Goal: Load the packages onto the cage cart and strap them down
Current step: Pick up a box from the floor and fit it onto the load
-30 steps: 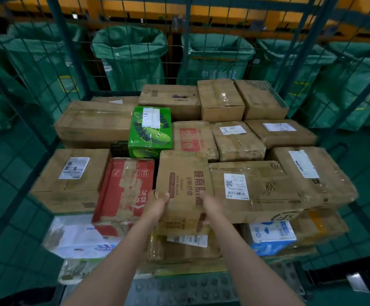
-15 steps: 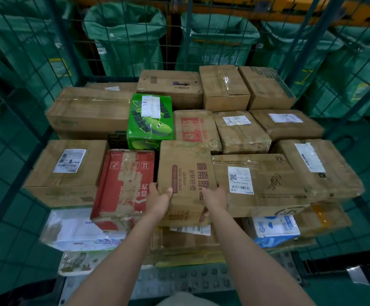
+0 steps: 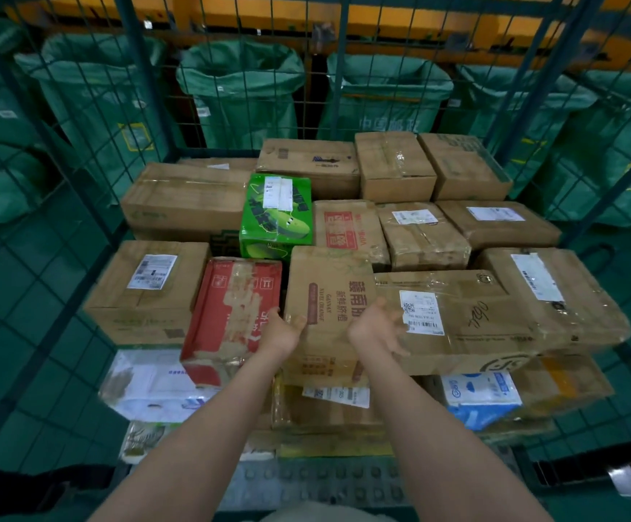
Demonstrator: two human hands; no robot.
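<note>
The step in hand is the loading: seating the tall brown cardboard box with orange-fruit lettering in the top layer of packages on the green wire-mesh cage cart. The box lies flat near the cart's front edge. It sits between the red cardboard box on its left and the wide taped brown carton with a white label on its right, with the glossy green box just behind it.

The left hand is at the box's front left edge. Its fingers are straight and relaxed and its thumb lies toward the lid; it grasps nothing. The right hand is blurred over the seam between the box and the wide carton, with its fingers loosely spread and released. I cannot tell whether it touches the cardboard.

The box looks settled, though its front end seems to overhang the lower packages a little. The top layer reaches from the cart's back wall to its front edge, so the loading appears close to finished. No strap is in view.

The next move probably calls for drawing both hands clear. After that comes either fetching another package or finding the strap and running it across the stack at the open front.
</note>
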